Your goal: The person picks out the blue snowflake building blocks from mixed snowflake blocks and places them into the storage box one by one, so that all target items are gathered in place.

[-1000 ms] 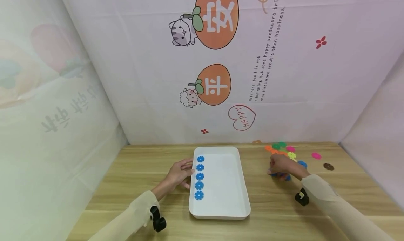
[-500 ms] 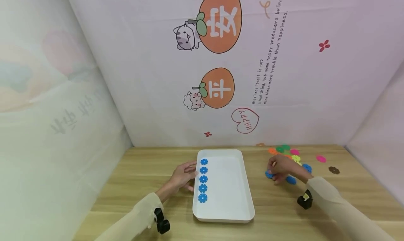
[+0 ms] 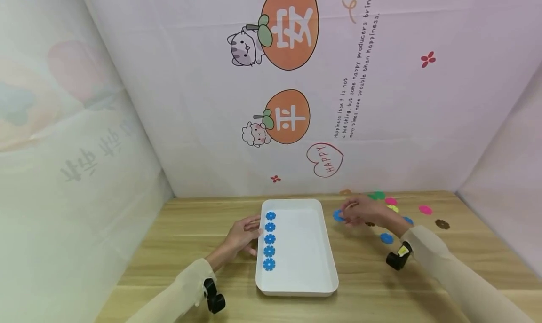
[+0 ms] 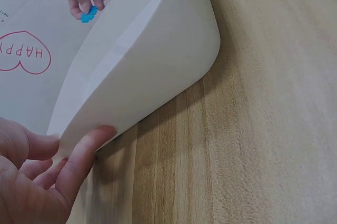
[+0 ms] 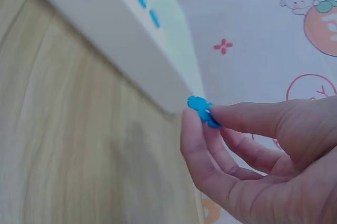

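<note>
A white rectangular tray [image 3: 302, 248] stands on the table, with a column of several blue flower-shaped notched plastic discs [image 3: 269, 239] along its left side. My left hand [image 3: 240, 238] holds the tray's left wall, thumb at the rim and fingers against the outside, as the left wrist view shows. Beyond the tray's right side, my right hand [image 3: 362, 211] pinches another blue disc [image 5: 201, 109] between thumb and fingertips. That disc is held up in the air, close to the tray's far right corner in the right wrist view.
More notched discs lie at the back right: green [image 3: 378, 195], yellow [image 3: 393, 208], pink [image 3: 425, 210], brown [image 3: 442, 224] and blue [image 3: 386, 238]. My right hand hides part of this group. A printed cloth wall [image 3: 381, 163] rises behind the table.
My right hand has lifted a blue disc from the loose group and moved it left toward the tray. My left hand stays at the tray's left wall.
</note>
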### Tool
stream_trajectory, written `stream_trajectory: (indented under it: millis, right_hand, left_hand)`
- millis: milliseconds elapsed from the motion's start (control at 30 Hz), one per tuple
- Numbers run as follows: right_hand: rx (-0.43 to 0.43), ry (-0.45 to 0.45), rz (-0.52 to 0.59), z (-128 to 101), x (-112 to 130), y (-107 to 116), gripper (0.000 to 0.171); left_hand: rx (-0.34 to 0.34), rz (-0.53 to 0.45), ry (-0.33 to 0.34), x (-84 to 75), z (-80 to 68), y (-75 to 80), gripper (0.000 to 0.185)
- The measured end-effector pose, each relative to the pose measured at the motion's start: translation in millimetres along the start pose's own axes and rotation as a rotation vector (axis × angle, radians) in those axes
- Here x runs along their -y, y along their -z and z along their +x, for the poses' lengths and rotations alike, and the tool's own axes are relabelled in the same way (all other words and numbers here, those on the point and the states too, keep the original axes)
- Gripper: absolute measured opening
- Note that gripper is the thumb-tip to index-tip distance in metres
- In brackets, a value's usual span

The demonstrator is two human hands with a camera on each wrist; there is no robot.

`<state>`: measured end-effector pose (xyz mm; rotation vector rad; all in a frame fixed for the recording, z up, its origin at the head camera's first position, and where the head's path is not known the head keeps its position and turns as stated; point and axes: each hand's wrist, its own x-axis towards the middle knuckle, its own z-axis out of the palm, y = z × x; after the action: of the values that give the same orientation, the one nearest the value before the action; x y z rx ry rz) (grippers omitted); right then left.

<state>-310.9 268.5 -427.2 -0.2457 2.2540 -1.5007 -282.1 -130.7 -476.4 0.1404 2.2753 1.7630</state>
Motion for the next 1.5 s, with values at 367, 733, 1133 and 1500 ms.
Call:
stream_trajectory:
  millis: [367, 733, 1133, 1500]
  right_hand:
    - [0.079, -0.011, 0.181, 5.7, 14.6, -8.5, 0.029]
    - [0.171, 0.014, 0.214, 7.6, 28.6, -25.1, 0.026]
    - [0.227, -0.005, 0.174, 24.4, 37.0, -54.9, 0.021]
    - [0.246, -0.052, 0.080, 29.3, 43.3, -76.0, 0.012]
  left_hand:
    - [0.004, 0.002, 0.003, -1.1, 0.5, -1.3, 0.053]
    - [-0.001, -0.005, 0.012, -0.5, -0.1, -2.4, 0.055]
    - [-0.023, 0.001, 0.018, -1.7, -4.5, 1.6, 0.054]
    - [-0.020, 0.000, 0.011, -2.8, -2.4, -1.9, 0.055]
